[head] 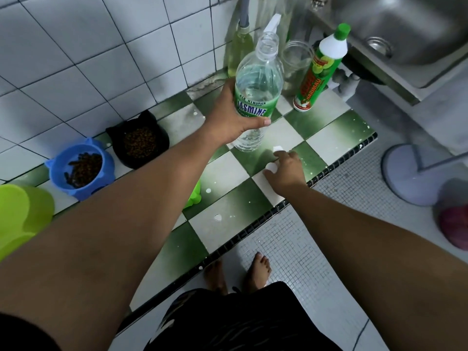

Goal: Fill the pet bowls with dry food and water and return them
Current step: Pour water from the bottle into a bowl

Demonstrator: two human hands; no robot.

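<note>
My left hand (231, 117) grips a clear, uncapped water bottle (258, 79) with a green label, standing upright on the green-and-white checkered ledge (326, 138). My right hand (286, 171) rests on the ledge just right of the bottle's base, fingers closed around a small white cap (271, 167). At the left a black cat-eared bowl (138, 140) and a blue cat-eared bowl (81, 171) both hold dry kibble. A green bowl (194, 196) is mostly hidden behind my left forearm.
A lime-green container (22, 214) sits at far left. A green dish-soap bottle (319, 69), a glass jar (296, 59) and a spray bottle (240, 46) stand by the tiled wall. A steel sink (405, 34) is upper right; a fan base (410, 173) stands on the floor.
</note>
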